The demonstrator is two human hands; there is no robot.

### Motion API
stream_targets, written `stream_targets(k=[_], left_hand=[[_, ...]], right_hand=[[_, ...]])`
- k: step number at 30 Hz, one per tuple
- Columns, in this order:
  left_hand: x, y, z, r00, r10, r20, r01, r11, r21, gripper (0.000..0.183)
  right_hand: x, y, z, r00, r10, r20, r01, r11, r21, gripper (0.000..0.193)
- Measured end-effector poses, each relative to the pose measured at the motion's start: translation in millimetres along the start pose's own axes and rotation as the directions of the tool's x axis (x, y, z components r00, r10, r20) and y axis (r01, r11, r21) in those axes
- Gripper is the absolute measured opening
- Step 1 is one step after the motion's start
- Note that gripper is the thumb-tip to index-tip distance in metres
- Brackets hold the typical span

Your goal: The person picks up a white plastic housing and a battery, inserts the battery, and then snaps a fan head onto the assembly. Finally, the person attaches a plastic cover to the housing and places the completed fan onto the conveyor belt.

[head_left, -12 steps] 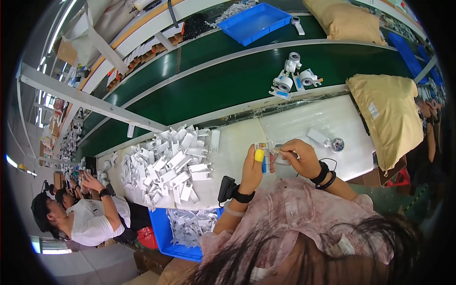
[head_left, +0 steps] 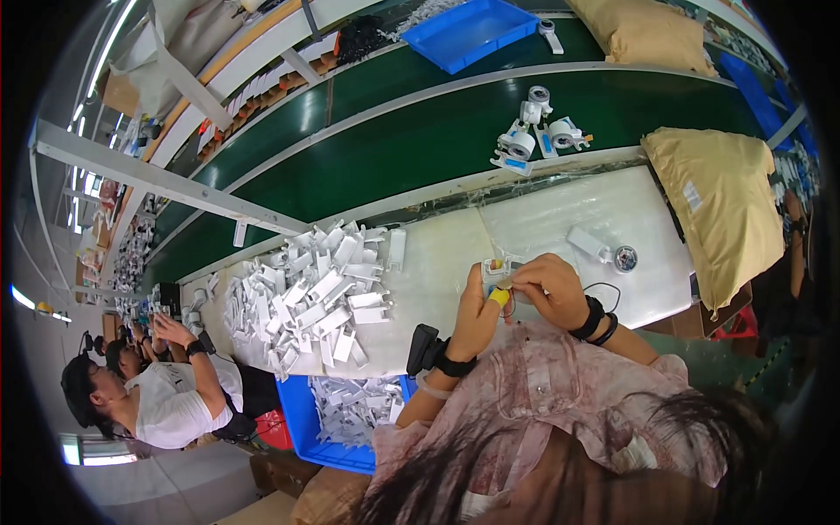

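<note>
My left hand (head_left: pixel 475 317) is closed on a small white plastic part (head_left: pixel 493 265), held above the near edge of the pale work surface. Something yellow (head_left: pixel 500 297) covers or sits at its thumb tip. My right hand (head_left: pixel 551 289) meets it from the right, with fingers pinched at the same part; what lies between those fingertips is hidden. Thin wires show just below the hands. To the left lies a heap of white plastic housings (head_left: pixel 319 293). Right of my hands, a white piece with a round dark-faced end (head_left: pixel 623 258) rests on the surface.
Beyond the work surface runs a green conveyor belt (head_left: pixel 367 166) carrying several assembled white units (head_left: pixel 525 140) and a blue tray (head_left: pixel 470 37). A blue bin (head_left: pixel 302 424) of white parts stands near left. A brown sack (head_left: pixel 717 214) lies at right. A co-worker (head_left: pixel 179 402) works at left.
Both hands have drawn closer together. The left thumb with the yellow has shifted right and down over the white part. The view has shifted slightly.
</note>
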State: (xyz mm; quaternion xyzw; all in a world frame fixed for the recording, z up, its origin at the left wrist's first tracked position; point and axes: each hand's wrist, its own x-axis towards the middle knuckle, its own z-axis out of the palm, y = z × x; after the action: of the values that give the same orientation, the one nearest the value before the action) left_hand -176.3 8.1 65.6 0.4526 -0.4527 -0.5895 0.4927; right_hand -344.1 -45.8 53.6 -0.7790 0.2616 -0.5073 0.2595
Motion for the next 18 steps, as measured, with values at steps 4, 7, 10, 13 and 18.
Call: stream_targets(k=[4, 7, 10, 13, 18], left_hand=[[-1.1, 4.9, 7.3, 1.0, 0.006, -0.024, -0.007, 0.999, -0.036, 0.037], [-2.0, 4.7, 8.9, 1.0, 0.001, -0.014, -0.001, 1.0, -0.02, 0.04], [-3.1, 2.6, 8.9, 1.0, 0.012, -0.013, -0.011, 0.999, 0.034, 0.041], [-2.7, 5.0, 9.8, 0.999, 0.033, -0.006, -0.033, 0.997, 0.076, 0.04], [-2.5, 7.7, 10.1, 0.999, 0.008, 0.037, -0.014, 0.987, 0.161, 0.039]], right_hand=[[-0.9, 2.0, -0.3, 0.999, -0.048, -0.024, 0.048, 0.999, 0.0, 0.019], [-1.5, 1.4, 0.5, 0.999, -0.033, -0.041, 0.033, 0.999, -0.008, 0.02], [-1.5, 1.5, -1.2, 0.998, -0.048, -0.041, 0.047, 0.999, -0.022, 0.023], [-0.3, 0.9, -2.3, 0.996, -0.071, -0.054, 0.068, 0.996, -0.053, 0.023], [-2.5, 2.5, -1.7, 0.996, -0.063, -0.07, 0.06, 0.997, -0.043, 0.022]])
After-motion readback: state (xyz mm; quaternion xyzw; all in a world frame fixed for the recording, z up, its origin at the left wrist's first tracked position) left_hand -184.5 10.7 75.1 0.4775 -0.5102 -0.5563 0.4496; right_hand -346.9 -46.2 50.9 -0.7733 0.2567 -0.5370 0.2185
